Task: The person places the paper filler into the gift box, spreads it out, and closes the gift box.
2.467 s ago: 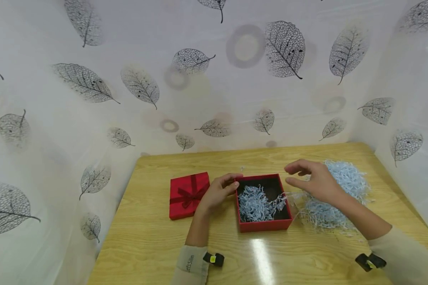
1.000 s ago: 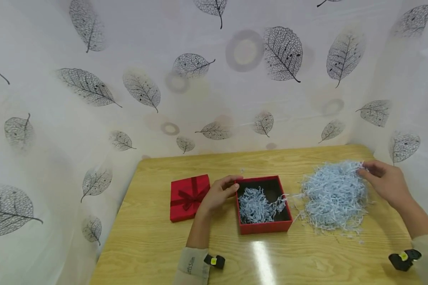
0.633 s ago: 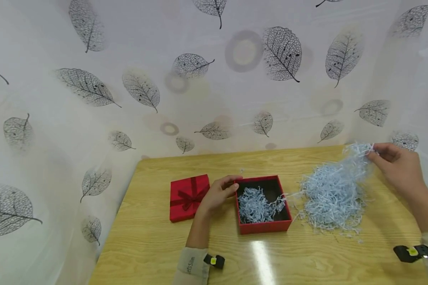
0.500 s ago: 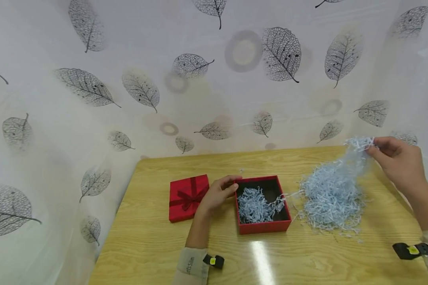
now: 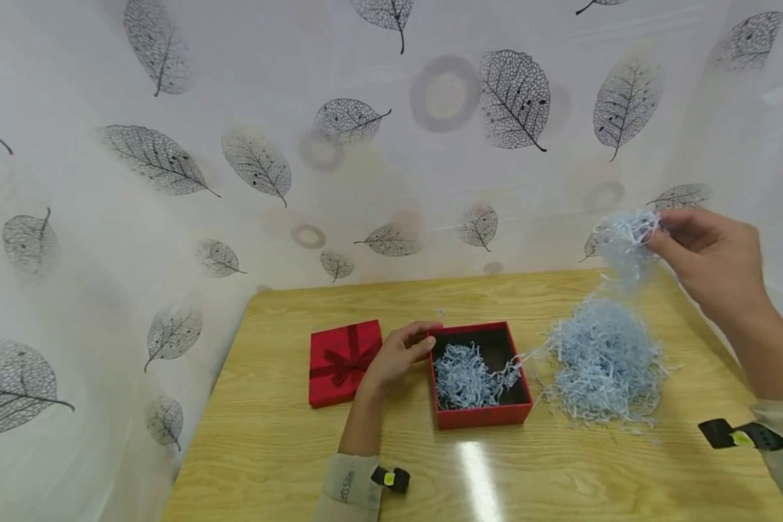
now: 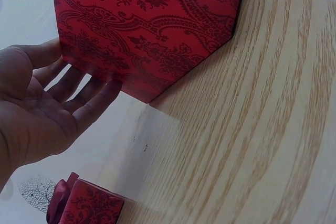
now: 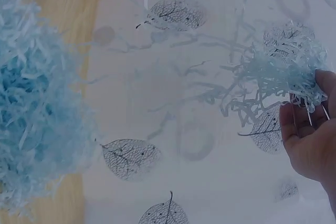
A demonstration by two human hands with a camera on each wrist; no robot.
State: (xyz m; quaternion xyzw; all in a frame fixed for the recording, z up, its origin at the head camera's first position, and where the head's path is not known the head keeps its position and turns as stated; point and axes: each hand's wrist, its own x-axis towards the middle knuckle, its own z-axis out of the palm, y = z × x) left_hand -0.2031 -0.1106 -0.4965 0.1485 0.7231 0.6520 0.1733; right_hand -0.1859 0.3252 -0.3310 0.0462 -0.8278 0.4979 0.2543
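Wood-grain worktop [image 5: 267,449] before a leaf-printed backdrop [image 5: 391,181].
Right grip [image 5: 718,261] pinches blurred, seemingly paper shreds [image 5: 629,233]; left grip [image 5: 396,357] holds the red box [image 5: 484,417].

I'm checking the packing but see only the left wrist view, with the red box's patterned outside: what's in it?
Observer: Pale blue shreds, heaped mainly in the left part of the box.
Operator: Is anything held up?
Observer: Yes, the right hand pinches a tuft of similar shreds.
Operator: Is there more loose filler?
Observer: Yes, a larger pile sits on the table, to the right of the box.
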